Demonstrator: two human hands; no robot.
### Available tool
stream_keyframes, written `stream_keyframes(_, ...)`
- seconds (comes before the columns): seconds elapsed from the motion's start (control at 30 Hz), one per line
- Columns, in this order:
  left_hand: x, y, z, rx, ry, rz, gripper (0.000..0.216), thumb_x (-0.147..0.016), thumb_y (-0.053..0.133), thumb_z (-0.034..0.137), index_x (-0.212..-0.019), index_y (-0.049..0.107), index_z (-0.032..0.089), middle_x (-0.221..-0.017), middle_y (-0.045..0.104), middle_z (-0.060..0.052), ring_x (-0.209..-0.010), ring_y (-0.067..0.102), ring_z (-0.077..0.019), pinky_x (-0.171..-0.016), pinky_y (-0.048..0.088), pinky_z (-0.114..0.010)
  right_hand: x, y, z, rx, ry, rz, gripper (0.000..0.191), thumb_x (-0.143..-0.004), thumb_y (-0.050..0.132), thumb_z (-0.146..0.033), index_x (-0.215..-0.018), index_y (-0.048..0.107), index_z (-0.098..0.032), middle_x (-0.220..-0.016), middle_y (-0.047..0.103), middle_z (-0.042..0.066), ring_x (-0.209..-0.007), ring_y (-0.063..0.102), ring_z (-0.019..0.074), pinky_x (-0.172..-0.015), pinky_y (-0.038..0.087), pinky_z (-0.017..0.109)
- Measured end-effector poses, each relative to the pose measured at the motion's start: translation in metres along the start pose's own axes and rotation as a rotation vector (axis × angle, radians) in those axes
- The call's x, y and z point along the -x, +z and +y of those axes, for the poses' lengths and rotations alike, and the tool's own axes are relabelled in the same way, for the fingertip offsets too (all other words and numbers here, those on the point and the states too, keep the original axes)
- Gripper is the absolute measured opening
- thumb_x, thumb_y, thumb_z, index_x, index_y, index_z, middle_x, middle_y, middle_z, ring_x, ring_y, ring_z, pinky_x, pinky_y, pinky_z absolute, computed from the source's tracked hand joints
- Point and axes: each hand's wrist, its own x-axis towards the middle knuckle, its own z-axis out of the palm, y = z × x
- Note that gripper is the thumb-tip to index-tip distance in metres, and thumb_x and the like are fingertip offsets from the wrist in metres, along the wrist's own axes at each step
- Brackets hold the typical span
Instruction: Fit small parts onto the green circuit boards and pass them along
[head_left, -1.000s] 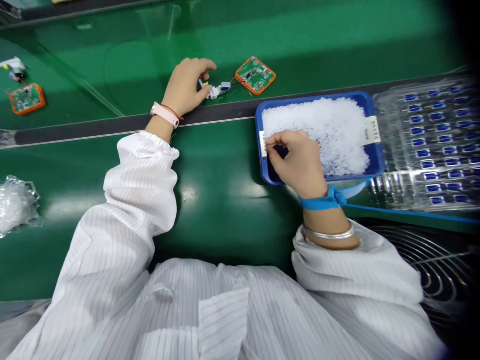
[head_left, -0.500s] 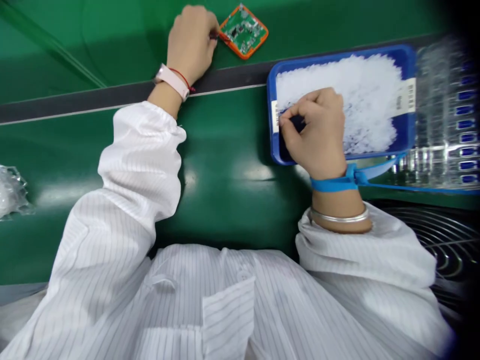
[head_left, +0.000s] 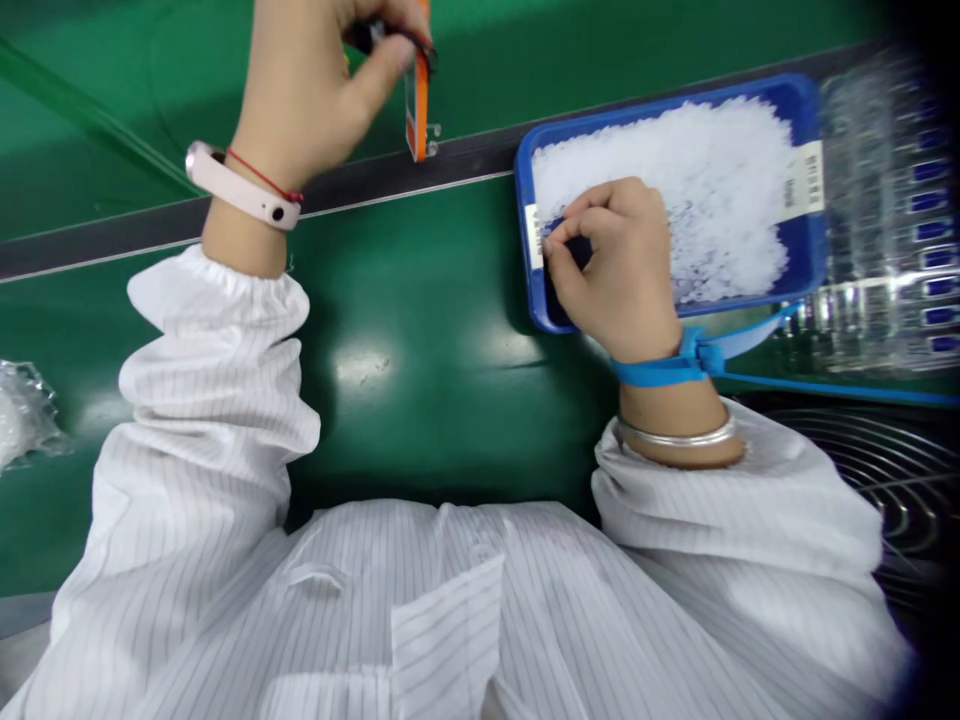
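My left hand grips an orange-framed circuit board, lifted above the green surface and turned edge-on. Black wires or a dark part show between the fingers, too blurred to tell which. Over the left end of a blue tray, my right hand has thumb and forefinger pinched together. Whatever sits between those fingertips, if anything, is too small to make out. Many small white translucent pieces fill the tray.
Right of the tray stand clear plastic trays with blue parts. A blue wrist strap trails a cord to the right. A clear plastic bag lies at the far left. A dark strip crosses the green table.
My left hand has picked the circuit board up from the green surface, tilted it on edge and brought it left and nearer. My right hand stays pinched over the tray.
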Motion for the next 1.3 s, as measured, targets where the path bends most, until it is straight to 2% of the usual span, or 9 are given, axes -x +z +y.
stream_keyframes(0.1, -0.001, -0.006, 0.053, 0.084, 0.067, 0.033, 0.035, -0.092, 0.044, 0.033, -0.099, 0.067, 0.007, -0.089, 0.067, -0.006, -0.084, 0.058, -0.0163, -0.076, 0.045, -0.036, -0.001, 0.005, 0.007, -0.017, -0.012, 0.015, 0.011, -0.084, 0.054, -0.030, -0.074, 0.054, -0.026, -0.099, 0.057, 0.007, -0.101, 0.051, 0.0298, -0.082, 0.042, 0.051)
stream_keyframes(0.17, 0.004, -0.007, 0.075, 0.220, 0.130, -0.044, 0.033, -0.091, 0.048, 0.036, -0.097, 0.067, 0.010, -0.086, 0.066, -0.006, -0.079, 0.059, -0.0147, -0.071, 0.046, -0.033, -0.001, 0.008, 0.012, -0.027, -0.022, 0.020, 0.010, -0.084, 0.054, -0.033, -0.075, 0.055, -0.027, -0.099, 0.058, 0.006, -0.101, 0.051, 0.0302, -0.082, 0.041, 0.052)
stream_keyframes(0.27, 0.019, 0.000, 0.084, 0.326, 0.150, -0.254, 0.027, -0.090, 0.051, 0.036, -0.094, 0.069, 0.016, -0.086, 0.068, -0.006, -0.076, 0.060, -0.0139, -0.070, 0.048, -0.031, 0.000, 0.010, 0.016, -0.028, -0.021, 0.019, 0.010, -0.084, 0.054, -0.033, -0.076, 0.056, -0.028, -0.101, 0.059, 0.006, -0.101, 0.050, 0.0305, -0.082, 0.040, 0.053)
stream_keyframes(0.4, 0.042, 0.025, 0.079, -0.006, 0.149, -0.327, 0.028, -0.089, 0.043, 0.028, -0.085, 0.070, 0.020, -0.083, 0.067, -0.006, -0.083, 0.061, -0.0220, -0.072, 0.047, -0.039, 0.002, 0.006, 0.014, -0.017, -0.044, 0.010, 0.009, -0.084, 0.053, -0.035, -0.080, 0.057, -0.028, -0.101, 0.059, 0.007, -0.102, 0.048, 0.0316, -0.082, 0.038, 0.054)
stream_keyframes(0.5, 0.056, 0.039, 0.080, -0.134, 0.095, -0.293, 0.029, -0.088, 0.040, 0.023, -0.084, 0.069, 0.020, -0.086, 0.065, -0.007, -0.092, 0.059, -0.0260, -0.074, 0.045, -0.042, 0.004, 0.003, 0.012, -0.005, -0.066, -0.003, 0.009, -0.084, 0.054, -0.035, -0.080, 0.056, -0.027, -0.102, 0.059, 0.008, -0.103, 0.047, 0.0324, -0.083, 0.037, 0.055)
stream_keyframes(0.63, 0.084, 0.043, 0.107, -0.094, -0.067, -0.121, 0.028, -0.089, 0.039, 0.025, -0.104, 0.063, 0.024, -0.107, 0.060, -0.007, -0.105, 0.054, -0.0278, -0.084, 0.041, -0.047, 0.004, 0.003, 0.013, 0.004, -0.074, -0.041, 0.009, -0.084, 0.054, -0.029, -0.075, 0.054, -0.026, -0.105, 0.058, 0.007, -0.104, 0.048, 0.0317, -0.084, 0.036, 0.054)
stream_keyframes(0.77, 0.117, 0.051, 0.137, -0.088, -0.190, -0.075, 0.040, -0.088, 0.044, 0.045, -0.119, 0.053, 0.021, -0.119, 0.055, -0.012, -0.110, 0.048, -0.0313, -0.088, 0.039, -0.047, 0.003, 0.006, 0.016, 0.017, -0.076, -0.057, 0.011, -0.080, 0.056, -0.023, -0.070, 0.052, -0.024, -0.107, 0.057, 0.008, -0.105, 0.049, 0.0309, -0.085, 0.038, 0.053)
stream_keyframes(1.0, 0.128, 0.070, 0.122, 0.000, -0.288, -0.109, 0.075, -0.075, 0.051, 0.069, -0.131, 0.040, 0.020, -0.135, 0.041, -0.017, -0.123, 0.036, -0.0376, -0.096, 0.033, -0.051, 0.003, 0.007, 0.020, -0.107, -0.113, 0.003, 0.014, -0.081, 0.058, -0.033, -0.068, 0.055, -0.029, -0.101, 0.058, 0.005, -0.103, 0.049, 0.0312, -0.086, 0.038, 0.058)
stream_keyframes(1.3, 0.129, 0.069, 0.122, 0.152, -0.243, -0.152, 0.063, -0.078, 0.056, 0.057, -0.128, 0.043, 0.020, -0.119, 0.053, -0.013, -0.109, 0.049, -0.0304, -0.094, 0.036, -0.048, 0.002, 0.010, 0.026, -0.169, -0.119, -0.029, 0.010, -0.079, 0.061, -0.029, -0.070, 0.057, -0.031, -0.101, 0.057, 0.003, -0.105, 0.048, 0.0312, -0.088, 0.036, 0.062)
